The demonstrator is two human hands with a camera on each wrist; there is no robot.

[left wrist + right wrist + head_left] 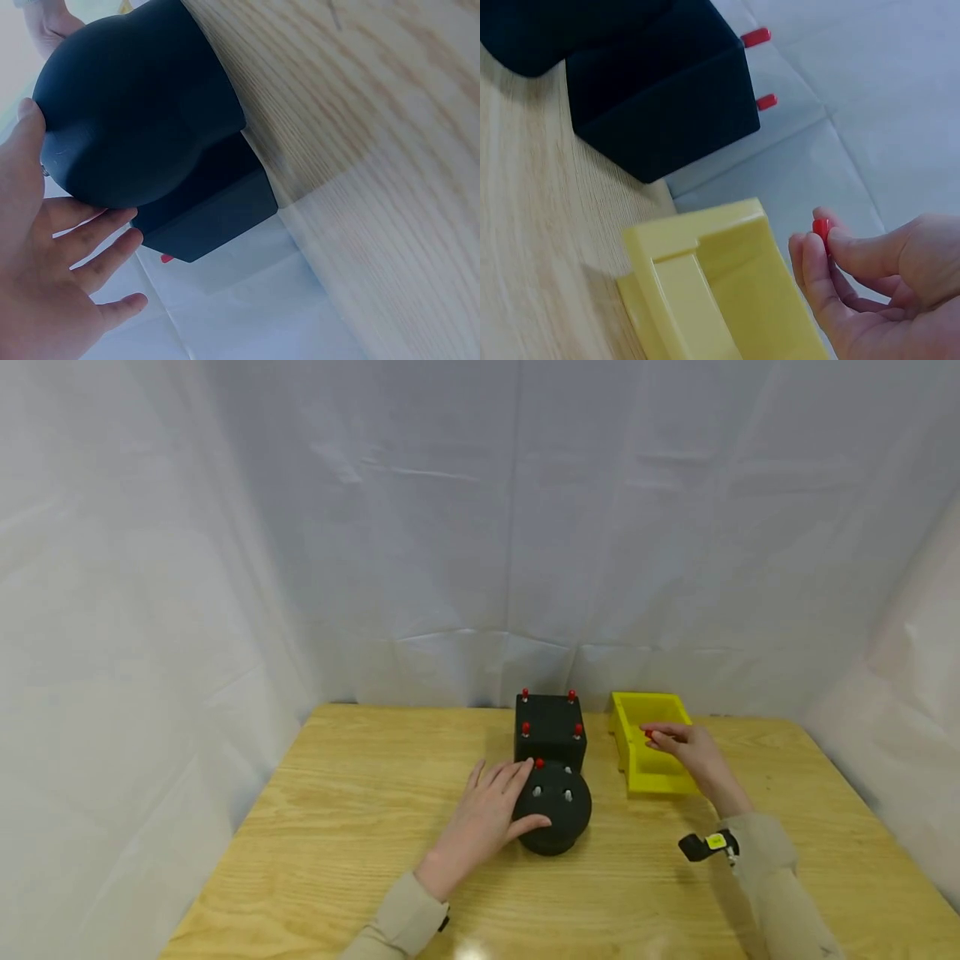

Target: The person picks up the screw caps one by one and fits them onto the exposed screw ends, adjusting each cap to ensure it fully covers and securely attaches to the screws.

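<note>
A black block stands mid-table: a square part (550, 727) with red pegs at its top corners and a round part (557, 806) in front with one red peg (538, 763) and empty holes. My left hand (491, 814) rests on the round part (135, 105), fingers straight across its top, thumb against its front. My right hand (678, 745) hovers over the yellow tray (628, 758) and pinches a small red peg (821, 228) between thumb and fingertips. The square part (660, 112) shows two red pegs (756, 37) beyond the yellow tray (705, 292).
The wooden table (352, 810) runs to edges at left and right, with white sheeting hung close behind and on both sides. A small black and yellow band (708, 844) sits at my right wrist.
</note>
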